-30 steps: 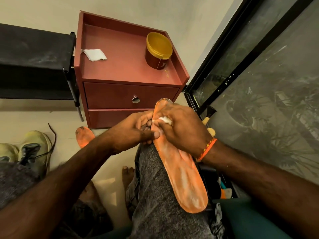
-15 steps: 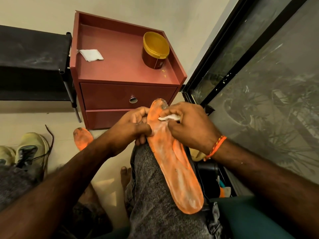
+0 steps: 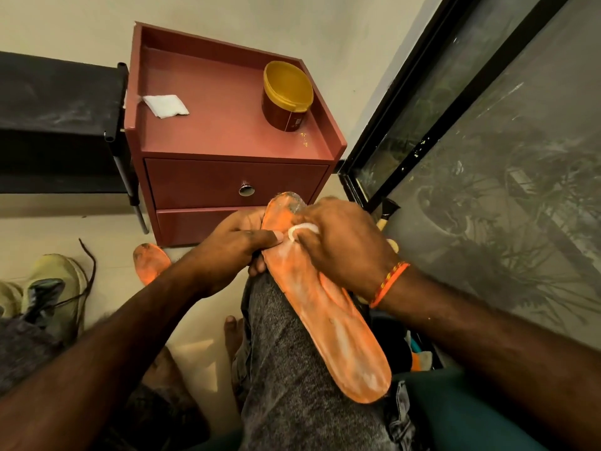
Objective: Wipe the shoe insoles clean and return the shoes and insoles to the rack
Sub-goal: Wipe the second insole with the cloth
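Note:
An orange insole [image 3: 338, 323] with white smears lies along my grey-trousered right knee. My left hand [image 3: 234, 252] grips its left edge near the toe end. My right hand [image 3: 341, 245] presses a small white wipe [image 3: 300, 230] onto the insole's upper part. A second orange insole [image 3: 151, 262] lies on the floor below the cabinet, partly hidden by my left arm. A pair of pale yellow-green shoes [image 3: 52, 294] with dark laces sits on the floor at the left. The black shoe rack [image 3: 58, 125] stands at the far left.
A red bedside cabinet [image 3: 227, 148] with a drawer stands ahead, carrying a folded white tissue [image 3: 166, 106] and a yellow-lidded jar [image 3: 286, 96]. A black-framed glass door [image 3: 487, 157] fills the right side. A brush [image 3: 387, 213] leans by the door frame.
My right hand with the wipe slid a little down and left along the insole's toe area. The left hand keeps its hold.

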